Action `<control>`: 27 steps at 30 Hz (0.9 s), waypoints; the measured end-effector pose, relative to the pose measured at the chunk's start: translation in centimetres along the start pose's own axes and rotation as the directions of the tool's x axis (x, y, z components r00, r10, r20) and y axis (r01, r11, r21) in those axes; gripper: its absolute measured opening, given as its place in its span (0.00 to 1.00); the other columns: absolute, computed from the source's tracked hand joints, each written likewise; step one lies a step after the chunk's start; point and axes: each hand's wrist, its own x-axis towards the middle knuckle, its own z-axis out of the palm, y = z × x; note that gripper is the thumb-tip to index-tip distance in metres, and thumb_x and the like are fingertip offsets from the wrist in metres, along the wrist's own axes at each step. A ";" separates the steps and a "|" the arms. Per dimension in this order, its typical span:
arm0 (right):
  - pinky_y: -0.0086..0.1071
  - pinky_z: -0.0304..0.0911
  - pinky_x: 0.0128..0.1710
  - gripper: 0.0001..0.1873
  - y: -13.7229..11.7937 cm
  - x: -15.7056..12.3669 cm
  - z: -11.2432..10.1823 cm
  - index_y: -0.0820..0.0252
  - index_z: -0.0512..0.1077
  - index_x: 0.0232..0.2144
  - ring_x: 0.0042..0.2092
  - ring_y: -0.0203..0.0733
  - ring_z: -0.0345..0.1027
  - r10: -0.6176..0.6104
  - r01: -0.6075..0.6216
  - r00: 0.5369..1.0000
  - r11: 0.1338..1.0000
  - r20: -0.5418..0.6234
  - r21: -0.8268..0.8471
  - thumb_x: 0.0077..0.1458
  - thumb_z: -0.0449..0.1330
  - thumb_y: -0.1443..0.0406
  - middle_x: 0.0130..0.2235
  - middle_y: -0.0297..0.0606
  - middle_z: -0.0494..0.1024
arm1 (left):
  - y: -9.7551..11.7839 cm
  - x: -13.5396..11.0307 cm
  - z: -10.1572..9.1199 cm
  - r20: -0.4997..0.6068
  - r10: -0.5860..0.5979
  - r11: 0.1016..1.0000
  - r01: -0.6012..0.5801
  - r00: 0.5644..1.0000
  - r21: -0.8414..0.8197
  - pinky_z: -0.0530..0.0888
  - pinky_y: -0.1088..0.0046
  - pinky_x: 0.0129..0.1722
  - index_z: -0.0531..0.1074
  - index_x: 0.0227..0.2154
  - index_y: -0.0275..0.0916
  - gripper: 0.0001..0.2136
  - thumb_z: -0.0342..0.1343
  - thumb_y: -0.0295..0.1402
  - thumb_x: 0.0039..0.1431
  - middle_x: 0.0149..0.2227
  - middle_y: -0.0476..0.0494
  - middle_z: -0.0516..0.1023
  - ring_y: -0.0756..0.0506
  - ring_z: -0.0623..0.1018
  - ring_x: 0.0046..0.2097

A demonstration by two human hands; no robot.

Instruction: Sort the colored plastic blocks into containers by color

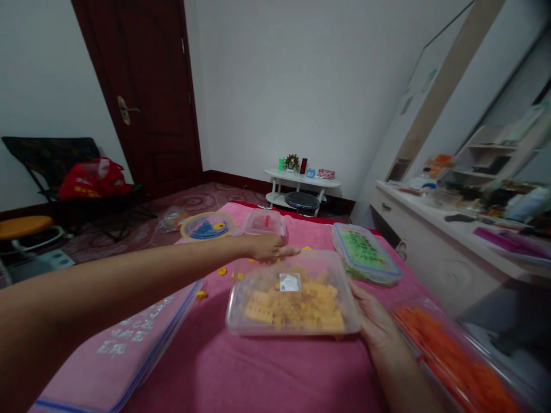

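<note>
A clear rectangular plastic box (301, 338) filled with yellow building blocks (297, 310) lies in front of me, tilted a little, with a white label (290, 282) on its lid. My right hand (372, 315) grips its right side, with some fingers hidden by the box. My left hand (267, 246) reaches across to the far left edge of the box, its fingers bent at the rim and one stretched along it. A few loose yellow pieces (222, 271) lie on the pink cloth left of the box, another (201, 295) nearer me.
A zip bag (116, 350) lies at the left. Behind stand a round tub (208, 226) with blue pieces and a small clear box (263, 222). At the right are a box of green pieces (365, 252) and one of orange pieces (456, 355). The pink cloth (258, 378) covers the surface.
</note>
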 end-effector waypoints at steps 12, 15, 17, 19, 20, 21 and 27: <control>0.38 0.72 0.46 0.19 -1.5 -0.7 1.2 0.59 0.70 0.48 0.49 0.44 0.73 -0.070 0.087 0.981 0.992 -0.179 0.089 0.61 0.52 0.56 0.47 0.44 0.77 | -2.3 -11.1 -1.6 -0.346 -0.137 0.974 0.062 0.928 -0.220 0.65 0.74 0.29 0.70 0.27 0.35 0.29 0.34 0.54 0.63 0.26 0.47 0.68 0.49 0.67 0.28; 0.36 0.74 0.43 0.15 -1.4 -0.5 0.8 0.58 0.72 0.45 0.45 0.41 0.75 -0.063 0.097 0.960 0.989 -0.271 0.115 0.62 0.51 0.59 0.44 0.40 0.79 | -2.8 -16.6 -2.0 -0.481 -0.079 0.994 0.035 0.873 -0.101 0.66 0.74 0.32 0.71 0.35 0.35 0.26 0.39 0.53 0.61 0.31 0.47 0.70 0.48 0.69 0.32; 0.34 0.74 0.40 0.13 -1.2 -0.3 1.0 0.58 0.72 0.43 0.41 0.39 0.75 -0.070 0.112 0.946 0.987 -0.317 0.117 0.63 0.50 0.62 0.41 0.39 0.79 | -2.7 -20.4 -2.1 -0.581 -0.054 0.997 0.073 0.812 0.010 0.67 0.75 0.33 0.71 0.39 0.36 0.25 0.48 0.55 0.55 0.34 0.46 0.72 0.47 0.71 0.35; 0.33 0.75 0.37 0.12 -1.0 -0.3 1.6 0.59 0.73 0.40 0.38 0.38 0.76 -0.071 0.115 0.938 0.987 -0.338 0.111 0.62 0.51 0.64 0.38 0.38 0.80 | -2.4 -24.1 -2.1 -0.627 -0.048 0.971 0.182 0.778 0.153 0.66 0.76 0.30 0.72 0.41 0.37 0.28 0.59 0.55 0.45 0.34 0.47 0.73 0.48 0.70 0.33; 0.32 0.75 0.36 0.11 -0.9 -0.3 2.0 0.59 0.73 0.39 0.37 0.38 0.76 -0.064 0.106 0.938 0.989 -0.342 0.107 0.62 0.51 0.65 0.37 0.38 0.80 | -2.3 -25.8 -2.0 -0.634 -0.035 0.948 0.226 0.773 0.224 0.65 0.76 0.29 0.72 0.43 0.37 0.29 0.63 0.54 0.42 0.34 0.47 0.73 0.48 0.71 0.32; 0.31 0.75 0.35 0.10 -0.7 -0.4 2.3 0.59 0.73 0.39 0.36 0.38 0.76 -0.055 0.096 0.938 0.990 -0.343 0.104 0.61 0.51 0.66 0.36 0.38 0.80 | -2.2 -27.3 -1.7 -0.651 -0.009 0.915 0.269 0.759 0.302 0.65 0.76 0.28 0.73 0.43 0.38 0.29 0.64 0.53 0.41 0.34 0.48 0.73 0.48 0.71 0.31; 0.28 0.74 0.33 0.08 0.3 -0.1 2.8 0.59 0.74 0.36 0.33 0.36 0.75 -0.058 0.079 0.933 0.996 -0.354 0.044 0.56 0.56 0.72 0.34 0.37 0.79 | -2.9 -32.3 1.4 -0.698 0.086 0.610 0.516 0.711 0.602 0.68 0.65 0.40 0.74 0.47 0.43 0.28 0.61 0.54 0.46 0.48 0.43 0.73 0.37 0.73 0.44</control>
